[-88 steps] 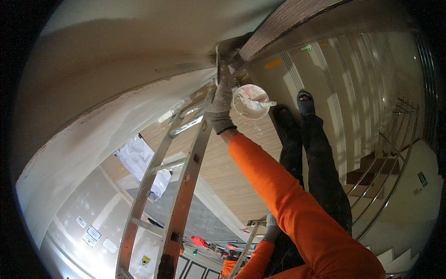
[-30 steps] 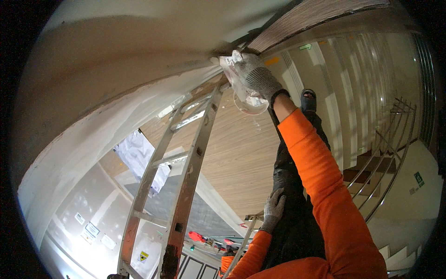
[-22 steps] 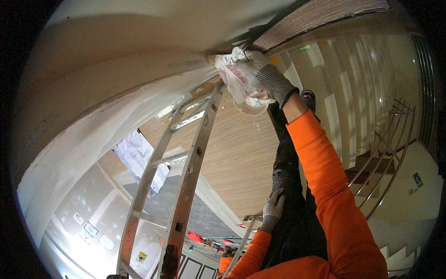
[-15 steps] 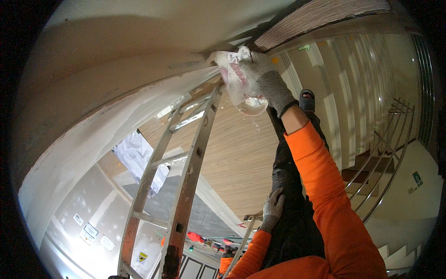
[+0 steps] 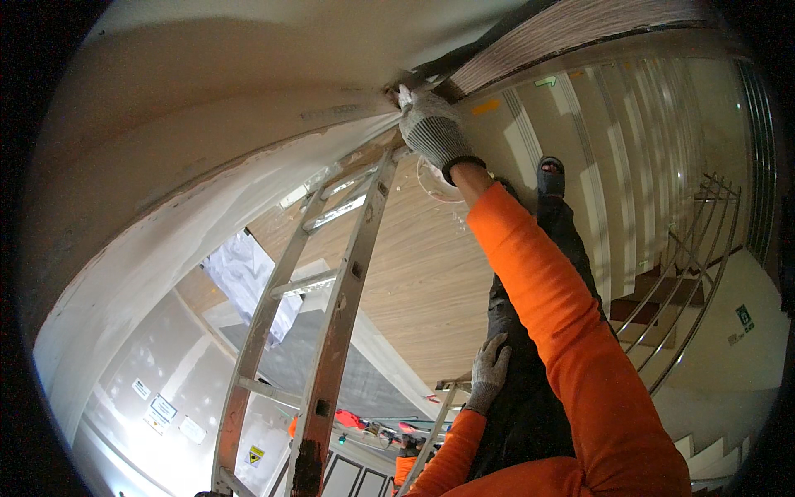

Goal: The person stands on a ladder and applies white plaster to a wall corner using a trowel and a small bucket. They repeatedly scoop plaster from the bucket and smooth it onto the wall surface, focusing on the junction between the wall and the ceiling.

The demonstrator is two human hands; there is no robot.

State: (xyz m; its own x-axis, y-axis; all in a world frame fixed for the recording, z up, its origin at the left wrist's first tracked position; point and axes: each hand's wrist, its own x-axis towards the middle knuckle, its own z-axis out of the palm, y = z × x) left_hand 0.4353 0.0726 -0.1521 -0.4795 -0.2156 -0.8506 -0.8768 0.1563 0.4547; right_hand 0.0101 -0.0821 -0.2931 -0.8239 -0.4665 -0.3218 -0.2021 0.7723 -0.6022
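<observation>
Change: the crumpled white plastic bag that was held up against the corner half a second ago is no longer seen in the raised hand; only a pale rounded shape (image 5: 439,178), possibly that bag or a container, shows behind the wrist.
Right hand (image 5: 432,128): raised overhead in a grey knitted glove with a dark cuff, fingertips pressed into the seam (image 5: 406,87) where the ceiling meets the darker panel; whether something small is pinched there cannot be told.
Meaning: judged from the pictures, the work has passed from handling the bag to working directly at the joint with the fingers.
Left hand (image 5: 489,373): lowered, in a matching grey glove, fingers loosely spread and laid against the dark trouser leg (image 5: 530,389), as it was a second ago; nothing is held.
Ceiling (image 5: 248,124): smooth, matt, off-white plaster with a curved, slightly stained edge.
Panel (image 5: 571,33): brown, finely streaked wood-grain strip, bordered by a dark gap.
Ladder (image 5: 331,331): dull, scuffed aluminium rails and flat rungs, leaning up to the corner.
Sleeve (image 5: 563,331): bright orange, smooth fabric.
Floor (image 5: 414,273): pale wood-look planks far below.
Stair railing (image 5: 704,248): thin, curved, shiny metal bars.
</observation>
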